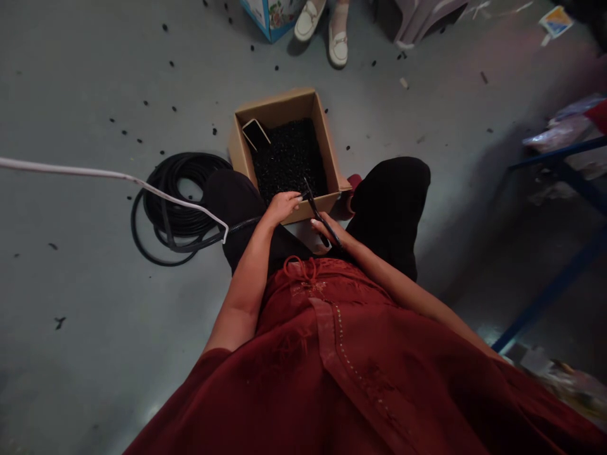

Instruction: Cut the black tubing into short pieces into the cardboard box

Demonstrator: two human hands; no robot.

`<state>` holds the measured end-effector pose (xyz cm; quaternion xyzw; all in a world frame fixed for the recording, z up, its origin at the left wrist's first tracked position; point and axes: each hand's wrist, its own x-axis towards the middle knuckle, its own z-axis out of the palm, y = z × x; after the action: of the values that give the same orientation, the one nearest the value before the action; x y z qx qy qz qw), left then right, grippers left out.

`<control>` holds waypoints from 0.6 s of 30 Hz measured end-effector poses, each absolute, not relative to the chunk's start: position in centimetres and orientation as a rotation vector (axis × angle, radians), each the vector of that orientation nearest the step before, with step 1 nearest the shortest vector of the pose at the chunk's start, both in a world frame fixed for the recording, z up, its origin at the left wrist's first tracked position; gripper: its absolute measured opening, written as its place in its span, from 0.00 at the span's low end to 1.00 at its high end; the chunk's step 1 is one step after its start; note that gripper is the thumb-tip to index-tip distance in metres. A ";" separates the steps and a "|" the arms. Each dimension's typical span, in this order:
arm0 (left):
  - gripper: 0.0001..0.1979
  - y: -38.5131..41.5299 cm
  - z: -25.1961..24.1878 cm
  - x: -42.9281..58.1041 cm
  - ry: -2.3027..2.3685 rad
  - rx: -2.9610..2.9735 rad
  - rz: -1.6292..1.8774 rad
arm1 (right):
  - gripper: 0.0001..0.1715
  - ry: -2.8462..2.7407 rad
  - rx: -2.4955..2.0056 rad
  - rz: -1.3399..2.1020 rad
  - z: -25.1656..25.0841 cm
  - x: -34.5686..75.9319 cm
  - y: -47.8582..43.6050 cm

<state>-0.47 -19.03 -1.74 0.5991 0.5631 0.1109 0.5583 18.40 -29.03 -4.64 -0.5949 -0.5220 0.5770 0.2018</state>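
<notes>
My left hand (283, 207) is closed, with the fingertips pinching the end of a black hose (244, 223) near the box's front edge. That hose runs over my left thigh from a large loose coil (161, 212) on the floor. My right hand (329, 229) grips black-handled scissors (317, 210), whose blades point up and away beside my left fingertips. Just beyond both hands stands an open cardboard box (243, 151) between my feet, holding a heap of small black pieces (289, 158). A dark rectangular object with a pale edge (257, 134) leans inside it.
A white cord (95, 172) stretches in from the left above the coil. Black bits lie scattered over the grey floor (85, 272). Another person's white shoes (338, 47), a blue carton (272, 19) and a plastic stool (417, 19) stand ahead. A blue metal frame (564, 272) is at right.
</notes>
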 end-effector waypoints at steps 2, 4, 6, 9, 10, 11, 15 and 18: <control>0.20 -19.1 -1.6 -0.5 1.322 1.421 0.239 | 0.29 -1.461 -1.665 1.610 -4.6 18.4 -29.0; 0.20 -19.1 -1.5 -0.5 1.316 1.421 0.214 | 0.29 -1.462 -1.677 1.617 -4.5 18.4 -29.0; 0.20 -19.1 -1.4 -0.5 1.320 1.418 0.200 | 0.30 -1.465 -1.685 1.635 -4.2 18.4 -28.9; 0.19 -19.1 -1.5 -0.5 1.324 1.427 0.205 | 0.33 -1.481 -1.668 1.652 -3.8 18.4 -28.8; 0.18 -19.1 -1.5 -0.5 1.321 1.431 0.209 | 0.34 -1.488 -1.661 1.652 -3.6 18.5 -28.8; 0.18 -19.0 -1.5 -0.5 1.317 1.432 0.211 | 0.35 -1.495 -1.659 1.651 -3.6 18.5 -28.7; 0.18 -19.0 -1.7 -0.5 1.308 1.417 0.203 | 0.37 -1.526 -1.697 1.643 -3.9 18.4 -28.7; 0.18 -19.0 -1.7 -0.5 1.298 1.403 0.188 | 0.39 -1.562 -1.767 1.598 -4.5 18.4 -28.8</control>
<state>-0.55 -19.00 -1.71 0.5985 0.5536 0.0801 0.5735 18.36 -28.75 -4.49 -0.6137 -0.5423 0.5549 0.1460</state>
